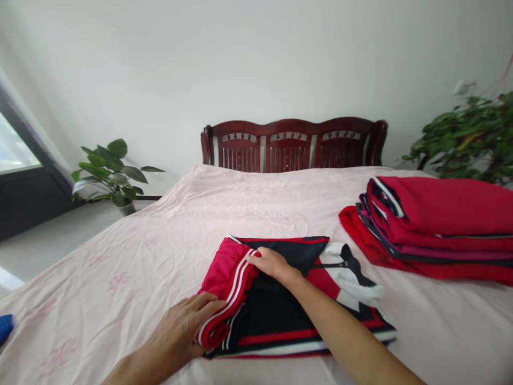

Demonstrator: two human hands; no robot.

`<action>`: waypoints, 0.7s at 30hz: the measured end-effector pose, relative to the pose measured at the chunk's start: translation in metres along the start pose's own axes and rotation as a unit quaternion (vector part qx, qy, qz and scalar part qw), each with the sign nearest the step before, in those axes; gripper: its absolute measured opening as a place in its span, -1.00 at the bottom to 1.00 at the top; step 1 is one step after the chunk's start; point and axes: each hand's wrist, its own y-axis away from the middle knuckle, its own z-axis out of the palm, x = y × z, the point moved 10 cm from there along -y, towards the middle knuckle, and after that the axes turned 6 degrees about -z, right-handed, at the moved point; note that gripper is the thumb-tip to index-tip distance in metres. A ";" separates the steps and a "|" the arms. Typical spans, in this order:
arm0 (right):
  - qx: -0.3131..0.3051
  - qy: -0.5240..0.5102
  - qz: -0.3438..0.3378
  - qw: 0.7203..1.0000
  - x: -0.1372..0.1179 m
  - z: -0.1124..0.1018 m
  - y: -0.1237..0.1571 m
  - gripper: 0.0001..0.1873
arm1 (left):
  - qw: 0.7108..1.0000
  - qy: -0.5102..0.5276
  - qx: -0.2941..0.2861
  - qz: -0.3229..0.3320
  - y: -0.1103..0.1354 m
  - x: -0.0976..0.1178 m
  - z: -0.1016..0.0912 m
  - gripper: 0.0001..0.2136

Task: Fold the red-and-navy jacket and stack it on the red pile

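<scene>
A folded jacket in navy, red and white lies flat on the bed, its white collar with a dark edge toward the right. At its left end, a red section with two white stripes is folded over in a thick layer. My left hand grips the near left edge of that red fold, thumb and fingers around it. My right hand pinches the far corner of the same fold, its forearm crossing above the jacket. The underside of the fold is hidden.
A pink floral sheet covers the bed. On the right stands a stack of folded red and navy clothes. Behind is a dark wooden headboard. Potted plants flank the bed, and a blue item sits at the left edge.
</scene>
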 end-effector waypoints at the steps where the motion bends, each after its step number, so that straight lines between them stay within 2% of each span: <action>1: 0.003 -0.013 0.000 1.000 0.001 0.001 -0.001 -0.63 | 1.000 0.006 0.006 -0.008 -0.001 -0.001 0.000 -0.54; 4: 0.027 -0.066 -0.008 0.997 0.000 0.001 -0.005 -0.75 | 0.997 0.031 0.048 -0.053 -0.002 -0.012 -0.004 -0.74; 8: 0.074 -0.147 -0.031 0.986 -0.014 -0.008 -0.013 -0.81 | 0.979 0.074 0.126 -0.141 -0.002 -0.027 -0.023 -0.80; 11: 0.095 -0.197 -0.051 0.974 -0.024 -0.020 -0.023 -0.80 | 0.976 0.068 0.138 -0.156 -0.006 -0.017 -0.032 -0.79; 14: 0.090 -0.228 -0.053 0.968 -0.022 -0.022 -0.029 -0.79 | 0.992 0.014 0.059 -0.114 -0.014 0.009 -0.014 -0.68; 16: 0.077 -0.238 -0.035 0.968 -0.011 -0.016 -0.027 -0.79 | 0.995 -0.033 0.010 -0.092 -0.014 0.020 0.006 -0.42; 18: 0.059 -0.246 -0.009 0.968 0.004 -0.005 -0.022 -0.81 | 0.994 -0.068 -0.001 -0.085 -0.010 0.020 0.019 -0.26; 21: 0.033 -0.265 0.020 0.963 0.022 0.008 -0.014 -0.81 | 0.996 -0.066 0.013 -0.067 -0.003 0.017 0.027 -0.32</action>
